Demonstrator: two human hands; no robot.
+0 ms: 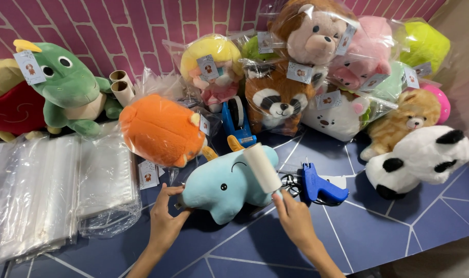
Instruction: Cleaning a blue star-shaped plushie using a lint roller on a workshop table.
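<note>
Hands: left hand (165, 219) grips the blue plush elephant (227, 183), right hand (293, 216) clasps a white lint roller (263, 167) against it.

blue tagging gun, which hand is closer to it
Right. The right hand, holding the lint roller, is just below-left of the blue tagging gun. The left hand is across the light blue plush, gripping its far end.

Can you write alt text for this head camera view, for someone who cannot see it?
Two hands work on a light blue plush: the left hand steadies it, the right hand rolls a white lint roller over it. Bagged plush toys crowd behind.
</note>
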